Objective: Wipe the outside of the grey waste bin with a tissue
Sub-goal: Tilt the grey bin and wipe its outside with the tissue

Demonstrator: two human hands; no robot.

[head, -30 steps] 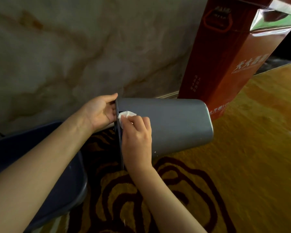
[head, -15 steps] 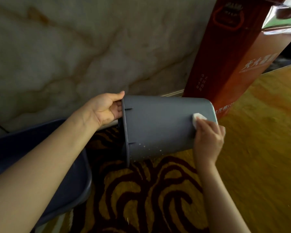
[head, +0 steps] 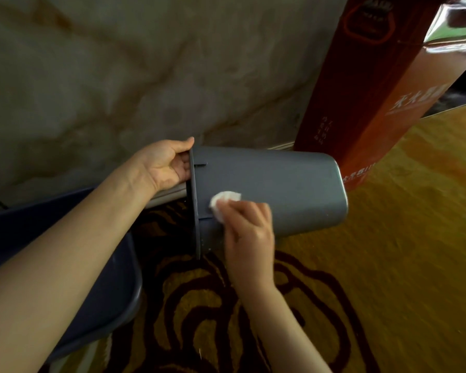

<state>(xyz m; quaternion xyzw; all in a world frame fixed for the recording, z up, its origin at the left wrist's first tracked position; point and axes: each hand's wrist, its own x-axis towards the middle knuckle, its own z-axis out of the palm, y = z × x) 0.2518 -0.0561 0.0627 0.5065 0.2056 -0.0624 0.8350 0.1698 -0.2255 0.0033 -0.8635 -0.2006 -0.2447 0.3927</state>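
Observation:
The grey waste bin point(head: 280, 184) is held sideways above the carpet, its rim to the left and its base to the right. My left hand point(head: 164, 164) grips the rim, fingers hooked inside the opening. My right hand point(head: 249, 232) presses a small white tissue point(head: 223, 201) against the bin's side wall close to the rim. Most of the tissue is hidden under my fingers.
A tall red-brown carton point(head: 382, 84) stands against the marble wall point(head: 119, 76) just behind the bin's base. A dark blue tub point(head: 119, 292) sits at the lower left under my left forearm. A yellow carpet with dark swirls point(head: 388, 265) covers the floor.
My right hand slid the tissue from the rim to the bin's base end, then back left to near the rim. The left hand kept its grip on the rim.

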